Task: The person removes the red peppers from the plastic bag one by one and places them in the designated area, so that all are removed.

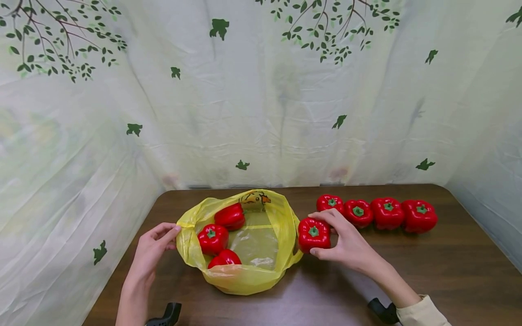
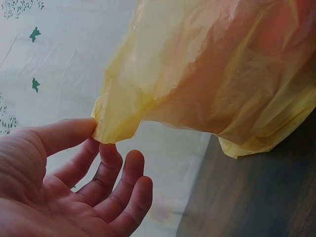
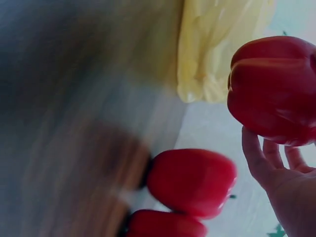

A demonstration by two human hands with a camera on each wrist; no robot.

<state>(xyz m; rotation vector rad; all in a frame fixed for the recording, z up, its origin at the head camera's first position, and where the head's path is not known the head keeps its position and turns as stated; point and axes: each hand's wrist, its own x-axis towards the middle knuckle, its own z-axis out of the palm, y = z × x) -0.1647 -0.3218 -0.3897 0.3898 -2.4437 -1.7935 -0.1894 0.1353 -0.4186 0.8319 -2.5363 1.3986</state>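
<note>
A yellow plastic bag (image 1: 234, 286) stands on the table with its mouth spread wide. Inside it, at the left, lie three red bell peppers, one of them a pepper with its green stem up (image 1: 213, 239). My left hand (image 1: 148, 253) pinches the bag's left rim between thumb and forefinger, the other fingers loosely bent in the left wrist view. Close beside the bag's right edge, my right hand (image 1: 342, 237) grips another red bell pepper (image 1: 314, 234) from its right side. In the right wrist view this held pepper (image 3: 274, 91) is raised off the table.
Several red bell peppers stand in a row at the back right, the rightmost pepper (image 1: 420, 216) near the table's right side. The brown wooden table (image 1: 456, 280) meets a pale leaf-printed cloth (image 1: 261, 113) behind it and at both sides.
</note>
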